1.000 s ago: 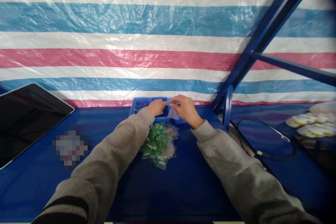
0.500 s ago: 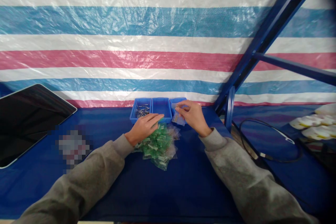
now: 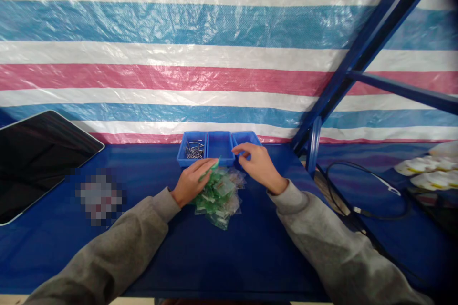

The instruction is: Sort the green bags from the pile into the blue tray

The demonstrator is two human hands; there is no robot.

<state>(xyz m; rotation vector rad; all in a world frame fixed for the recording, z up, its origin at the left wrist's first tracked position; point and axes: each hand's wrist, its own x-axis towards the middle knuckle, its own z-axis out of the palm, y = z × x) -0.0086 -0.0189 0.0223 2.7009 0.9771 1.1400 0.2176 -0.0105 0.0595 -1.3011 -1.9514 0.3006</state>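
A pile of small green and clear plastic bags, with little parts inside several of them, lies between my hands. At the pile's left edge, my left hand is closed on a small green plastic bag whose tip sticks out past the fingers. My right hand hovers over the pile's right side, in front of the right blue bin. Its thumb and forefinger are curved and apart, with nothing visible between them. Metal pins fill part of the left blue bin. Beside it stands the middle blue bin.
A dark flat screen lies at the left, near a blurred-out patch. Blue metal frame bars slant up at the right. Beyond them are a black cable and white-and-yellow items. Striped sheeting hangs behind the blue table.
My right hand has let go of the small clear bag and its fingers have parted. My left hand has shifted slightly left and down, still with the green bag.
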